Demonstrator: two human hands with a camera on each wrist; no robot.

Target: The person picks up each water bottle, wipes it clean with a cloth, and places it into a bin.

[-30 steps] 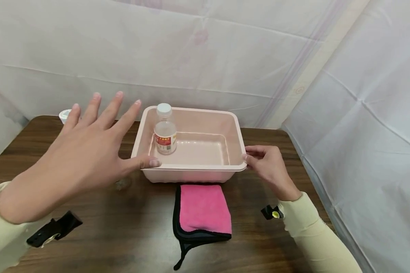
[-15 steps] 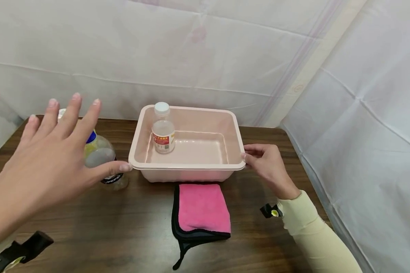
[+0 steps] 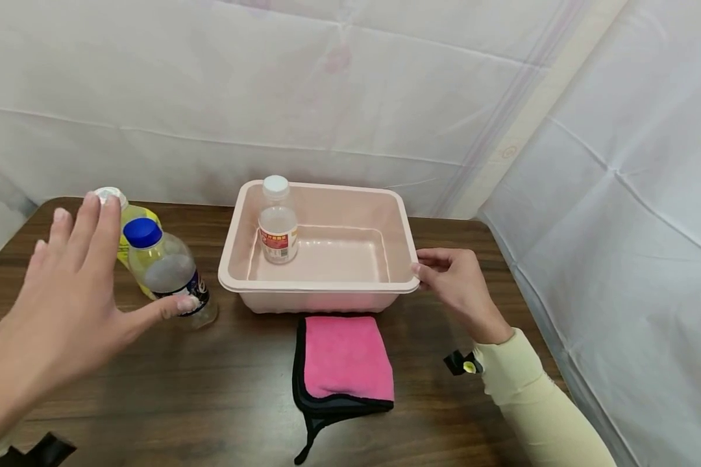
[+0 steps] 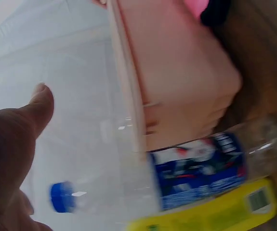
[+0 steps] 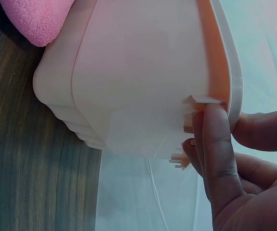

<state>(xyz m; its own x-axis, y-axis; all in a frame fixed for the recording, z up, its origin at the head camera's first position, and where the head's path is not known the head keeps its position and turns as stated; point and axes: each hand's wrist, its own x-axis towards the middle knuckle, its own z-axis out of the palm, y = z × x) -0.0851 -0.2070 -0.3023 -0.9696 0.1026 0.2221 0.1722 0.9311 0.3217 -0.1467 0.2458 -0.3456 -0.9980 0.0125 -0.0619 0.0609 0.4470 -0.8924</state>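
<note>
A pale pink plastic basin [image 3: 350, 285] stands on the wooden table, and a small clear bottle with a white cap [image 3: 278, 227] is upright inside it at the left. My right hand [image 3: 458, 285] pinches the basin's right rim between thumb and fingers; the right wrist view shows the fingers [image 5: 217, 149] under the lip. Spread and holding nothing, my left hand [image 3: 76, 305] is nearest a clear bottle with a blue cap [image 3: 172, 266]. In the head view its thumb overlaps that bottle; I cannot tell whether it touches. Behind stands a yellow-labelled bottle with a white cap [image 3: 111, 194], partly hidden.
A folded pink cloth with black edging [image 3: 347, 357] lies in front of the basin, its loop toward me. White sheeting [image 3: 327, 97] hangs behind the table [image 3: 222, 402] and along its right side.
My left hand has moved left and toward me, away from the basin, uncovering the blue-capped and yellow-labelled bottles. My right hand keeps its hold on the rim.
</note>
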